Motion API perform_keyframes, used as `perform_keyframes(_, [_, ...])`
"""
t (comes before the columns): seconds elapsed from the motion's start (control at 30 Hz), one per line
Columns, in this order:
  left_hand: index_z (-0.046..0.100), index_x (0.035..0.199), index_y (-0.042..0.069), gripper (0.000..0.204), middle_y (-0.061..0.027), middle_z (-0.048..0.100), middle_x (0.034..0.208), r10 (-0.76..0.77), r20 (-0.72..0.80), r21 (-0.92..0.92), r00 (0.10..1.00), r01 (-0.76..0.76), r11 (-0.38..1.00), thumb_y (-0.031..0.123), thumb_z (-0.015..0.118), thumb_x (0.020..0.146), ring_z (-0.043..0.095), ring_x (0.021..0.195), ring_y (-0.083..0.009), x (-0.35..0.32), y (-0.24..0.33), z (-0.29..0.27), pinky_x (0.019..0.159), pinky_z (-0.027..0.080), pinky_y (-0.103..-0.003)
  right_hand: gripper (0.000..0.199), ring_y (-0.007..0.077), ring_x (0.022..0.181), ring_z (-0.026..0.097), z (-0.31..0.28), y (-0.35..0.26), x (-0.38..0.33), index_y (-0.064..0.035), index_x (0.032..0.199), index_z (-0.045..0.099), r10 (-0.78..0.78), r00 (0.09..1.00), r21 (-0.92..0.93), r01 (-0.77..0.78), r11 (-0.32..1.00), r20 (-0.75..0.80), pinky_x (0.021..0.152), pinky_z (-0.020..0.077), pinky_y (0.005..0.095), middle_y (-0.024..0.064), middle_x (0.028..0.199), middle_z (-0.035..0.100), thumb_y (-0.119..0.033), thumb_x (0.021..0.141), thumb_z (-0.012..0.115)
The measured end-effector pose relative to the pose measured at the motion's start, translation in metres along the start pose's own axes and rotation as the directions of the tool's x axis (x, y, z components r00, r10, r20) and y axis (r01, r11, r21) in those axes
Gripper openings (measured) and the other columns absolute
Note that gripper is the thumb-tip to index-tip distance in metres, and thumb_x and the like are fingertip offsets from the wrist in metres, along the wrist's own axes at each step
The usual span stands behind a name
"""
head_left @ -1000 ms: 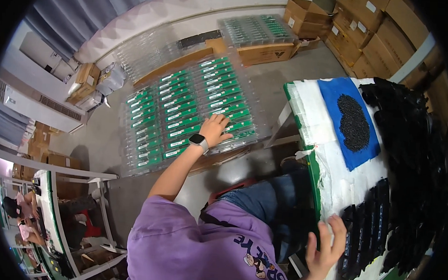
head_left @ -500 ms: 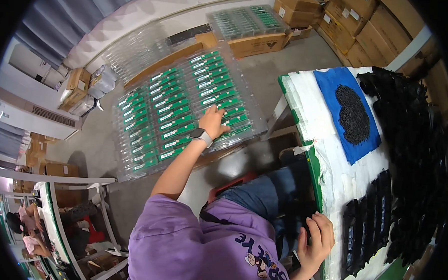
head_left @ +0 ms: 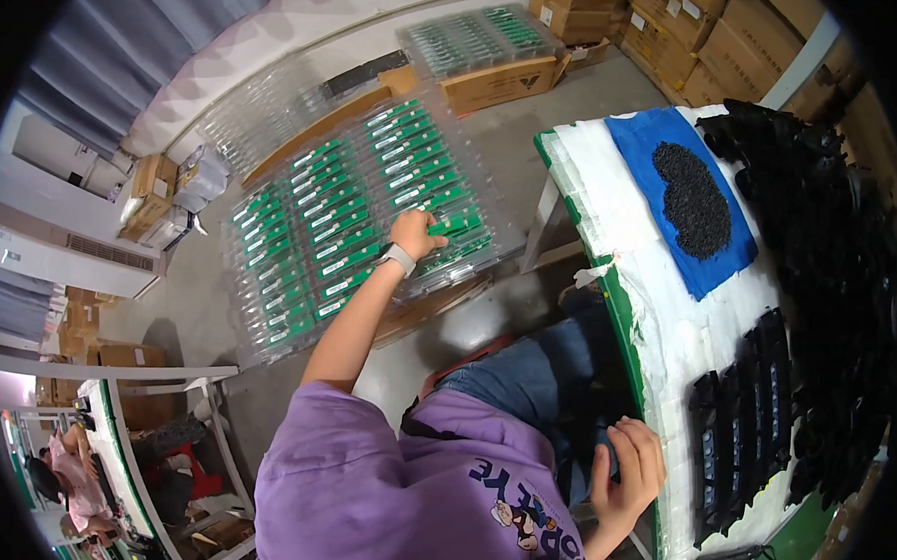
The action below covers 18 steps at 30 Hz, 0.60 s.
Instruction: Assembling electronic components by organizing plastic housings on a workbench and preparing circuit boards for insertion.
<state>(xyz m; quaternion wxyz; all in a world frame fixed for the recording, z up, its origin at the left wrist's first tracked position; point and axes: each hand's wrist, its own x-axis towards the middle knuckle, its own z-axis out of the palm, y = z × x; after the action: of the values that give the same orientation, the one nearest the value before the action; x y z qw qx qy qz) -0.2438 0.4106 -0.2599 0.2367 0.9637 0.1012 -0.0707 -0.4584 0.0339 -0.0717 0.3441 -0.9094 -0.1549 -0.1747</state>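
Green board [head_left: 458, 223] sits in a clear tray [head_left: 371, 217] on the stack on the floor, left of the bench [head_left: 667, 330]. My left hand [head_left: 418, 233] is down on it, fingers curled together on its edge. My right hand [head_left: 628, 475] is at the bench's near edge, fingers loosely curled, gripping nothing I can make out. Black parts [head_left: 743, 423] lie on the bench just beside it.

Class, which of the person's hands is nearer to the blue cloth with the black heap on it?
The right hand. It rests at the worktable's near edge, below the blue cloth; the left hand reaches away, onto the clear trays of green boards.
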Motion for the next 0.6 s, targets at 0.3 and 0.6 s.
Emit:
perform_keyframes(0.3, [0.05, 0.09, 0.002, 0.027, -0.0176, 0.056, 0.087, 0.263, -0.313, 0.091, 0.912, -0.247, 0.965, 0.014, 0.068, 0.074, 0.053, 0.089, -0.0365, -0.012, 0.002, 0.024, 0.075, 0.043, -0.045, 0.016, 0.0361, 0.079, 0.061, 0.003, 0.004, -0.005, 0.0067, 0.083, 0.06, -0.034, 0.998, 0.008, 0.034, 0.999, -0.056, 0.072, 0.0495, 0.04, 0.0183, 0.082, 0.06, 0.004, 0.068, 0.061])
perform_keyframes(0.6, [0.055, 0.103, 0.001, 0.047, -0.0231, 0.061, 0.083, 0.202, -0.181, -0.01, 0.963, -0.207, 0.978, 0.034, 0.069, 0.073, 0.06, 0.074, -0.0404, -0.029, 0.026, 0.001, 0.068, 0.048, -0.048, 0.015, 0.0328, 0.075, 0.061, 0.003, 0.01, -0.012, 0.0063, 0.085, 0.06, -0.005, 1.0, -0.017, 0.005, 1.0, 0.004, 0.068, 0.0492, 0.0366, 0.0164, 0.081, 0.061, 0.004, 0.07, 0.061])
